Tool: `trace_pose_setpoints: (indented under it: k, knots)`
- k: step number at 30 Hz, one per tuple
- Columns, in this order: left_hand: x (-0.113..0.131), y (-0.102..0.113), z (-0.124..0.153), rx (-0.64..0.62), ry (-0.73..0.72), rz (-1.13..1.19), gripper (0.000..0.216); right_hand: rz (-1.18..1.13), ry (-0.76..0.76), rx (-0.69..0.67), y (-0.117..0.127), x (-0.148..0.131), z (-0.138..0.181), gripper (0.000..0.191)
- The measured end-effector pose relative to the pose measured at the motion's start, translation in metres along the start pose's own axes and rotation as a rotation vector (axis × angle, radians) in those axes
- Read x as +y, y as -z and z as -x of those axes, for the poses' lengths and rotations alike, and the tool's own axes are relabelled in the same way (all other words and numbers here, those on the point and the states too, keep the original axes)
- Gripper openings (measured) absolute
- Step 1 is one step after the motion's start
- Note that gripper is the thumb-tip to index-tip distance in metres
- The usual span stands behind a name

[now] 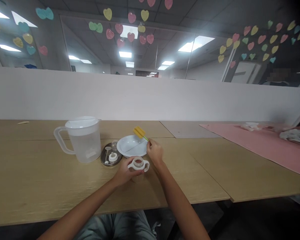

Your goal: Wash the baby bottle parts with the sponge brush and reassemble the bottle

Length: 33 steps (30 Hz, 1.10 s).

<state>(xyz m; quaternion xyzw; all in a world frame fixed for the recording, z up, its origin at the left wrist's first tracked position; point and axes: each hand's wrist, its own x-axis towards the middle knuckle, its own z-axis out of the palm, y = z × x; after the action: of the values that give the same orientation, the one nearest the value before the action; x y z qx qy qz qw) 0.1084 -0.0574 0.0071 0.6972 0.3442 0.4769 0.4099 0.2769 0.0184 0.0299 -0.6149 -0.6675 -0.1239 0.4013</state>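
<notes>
My left hand (124,172) is wrapped round a baby bottle (138,162) with white side handles, its open mouth facing up, near the table's front. The lower part of the bottle is hard to make out. In my right hand (155,152) I grip the thin green stem of a bottle brush (139,132). Its yellow sponge head points up and left over a white bowl (122,149). To the left of the bowl, a round metal tray (103,162) carries a white bottle collar (113,157), a clear cap (114,144) and a straw piece (106,155).
A large translucent lidded pitcher (86,143) stands left of the tray, its handle facing left. A pink cloth (272,146) covers the far right of the wooden table (52,190), with white cloths (295,136) on it. A white low wall (150,100) runs along the back.
</notes>
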Motion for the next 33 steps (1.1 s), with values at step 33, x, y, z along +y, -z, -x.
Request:
trace_pose_setpoints:
  k: [33]
  knots:
    - [0.011, -0.002, 0.006, -0.007, 0.046, 0.035, 0.053, -0.033, -0.002, 0.078, 0.003, -0.001, -0.001, 0.03]
